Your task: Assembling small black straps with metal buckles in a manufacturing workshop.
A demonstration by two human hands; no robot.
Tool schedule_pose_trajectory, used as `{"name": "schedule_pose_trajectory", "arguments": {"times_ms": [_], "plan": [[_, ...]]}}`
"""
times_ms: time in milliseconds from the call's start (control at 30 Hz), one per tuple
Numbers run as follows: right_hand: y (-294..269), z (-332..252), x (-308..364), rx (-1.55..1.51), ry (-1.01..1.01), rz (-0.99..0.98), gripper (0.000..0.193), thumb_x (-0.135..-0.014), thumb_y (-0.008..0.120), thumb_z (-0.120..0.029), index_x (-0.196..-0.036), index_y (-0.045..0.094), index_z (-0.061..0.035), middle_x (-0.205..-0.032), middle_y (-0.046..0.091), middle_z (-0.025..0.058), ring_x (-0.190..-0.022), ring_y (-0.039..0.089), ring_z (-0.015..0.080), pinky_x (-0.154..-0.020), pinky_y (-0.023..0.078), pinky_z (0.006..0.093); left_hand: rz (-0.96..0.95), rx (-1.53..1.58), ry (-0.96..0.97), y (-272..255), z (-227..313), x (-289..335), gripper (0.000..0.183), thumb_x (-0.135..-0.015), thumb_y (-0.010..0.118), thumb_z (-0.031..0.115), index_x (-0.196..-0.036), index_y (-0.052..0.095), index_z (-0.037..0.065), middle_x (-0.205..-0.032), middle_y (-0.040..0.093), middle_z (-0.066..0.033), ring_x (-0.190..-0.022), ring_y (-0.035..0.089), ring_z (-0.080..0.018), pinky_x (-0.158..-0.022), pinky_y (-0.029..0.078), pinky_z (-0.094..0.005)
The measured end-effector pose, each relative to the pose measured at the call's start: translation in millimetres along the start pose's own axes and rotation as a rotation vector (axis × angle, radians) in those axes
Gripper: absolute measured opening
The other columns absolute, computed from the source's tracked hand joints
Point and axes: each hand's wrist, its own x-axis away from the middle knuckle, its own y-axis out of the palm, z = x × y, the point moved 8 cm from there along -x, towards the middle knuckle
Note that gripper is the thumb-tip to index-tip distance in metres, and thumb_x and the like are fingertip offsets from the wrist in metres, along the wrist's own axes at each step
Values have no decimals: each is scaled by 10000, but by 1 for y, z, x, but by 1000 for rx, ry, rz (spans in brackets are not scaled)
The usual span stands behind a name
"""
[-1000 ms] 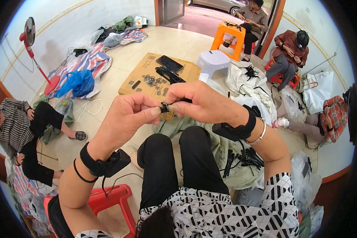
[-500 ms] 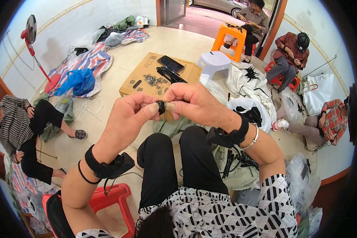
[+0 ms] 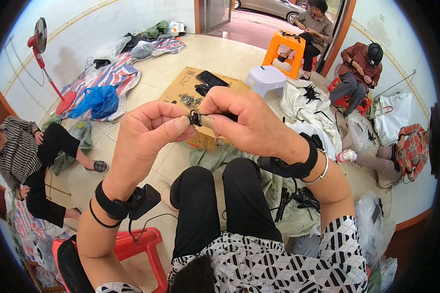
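Observation:
Over the near edge of a cardboard box (image 3: 178, 90), my left hand (image 3: 149, 129) pinches a small black looped piece with shiny parts (image 3: 194, 117) between thumb and fingers. My right hand (image 3: 254, 122) grips the other side of this piece, thumb against curled fingers. Fingers hide much of it, so its exact kind is unclear. Beyond my hands, a heap of small metal pieces (image 3: 189, 100) lies on the box. Farther back on it are a black phone (image 3: 212, 78) and some black strips (image 3: 202, 90), partly covered by my right hand.
An orange stool (image 3: 284, 53) and a white stool (image 3: 265, 77) stand beyond the box. Black pieces lie on white sacks (image 3: 300, 105) at the right. Several people sit around the room. A red fan (image 3: 46, 73) stands far left, a red stool (image 3: 146, 239) near left.
Both hands have risen slightly and come nearer, still gripping the black piece. It has turned, showing more of its shiny parts. My right hand now covers more of the black strips.

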Motion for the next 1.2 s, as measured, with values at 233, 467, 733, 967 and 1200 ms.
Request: {"name": "schedule_pose_trajectory", "arguments": {"times_ms": [233, 467, 733, 967, 1200], "plan": [[-1, -15, 2, 82, -172, 13, 79, -774, 561, -49, -838, 539, -8, -686, 562, 153, -617, 563, 319, -549, 429, 357, -53, 16, 5, -1, 3, 1, 159, -814, 634, 46, -953, 599, -23, -873, 657, -110, -768, 671, -193, -735, 562, -301], [1, -14, 4, 161, -170, -6, 80, -771, 565, -59, -838, 538, -26, -696, 557, 154, -650, 572, 341, -552, 437, 383, -34, -183, 65, 8, 11, 2, 144, -827, 637, 68, -928, 598, -26, -851, 651, -89, -771, 650, -146, -711, 530, -253], [10, -17, 3, 315, -138, -210, 77, -788, 537, -97, -816, 525, -27, -720, 576, 160, -709, 582, 364, -623, 447, 426, -46, -640, 210, 15, 19, 13, 110, -803, 623, 25, -893, 596, -32, -796, 643, -54, -720, 596, -92, -677, 470, -224], [13, -17, 0, 417, -117, -236, 101, -787, 527, -99, -804, 527, 0, -708, 583, 194, -715, 588, 376, -630, 452, 439, 120, -843, 540, 24, 32, 23, 125, -753, 646, 11, -871, 607, -3, -768, 629, -144, -690, 640, -222, -608, 496, -289], [23, 1, 6, 369, -20, -284, 111, -775, 531, -91, -797, 541, 18, -739, 597, 212, -734, 601, 383, -658, 467, 442, 15, -914, 459, 30, 18, 19, 101, -779, 614, 4, -869, 570, -13, -753, 603, -109, -665, 599, -188, -615, 477, -289]]}}
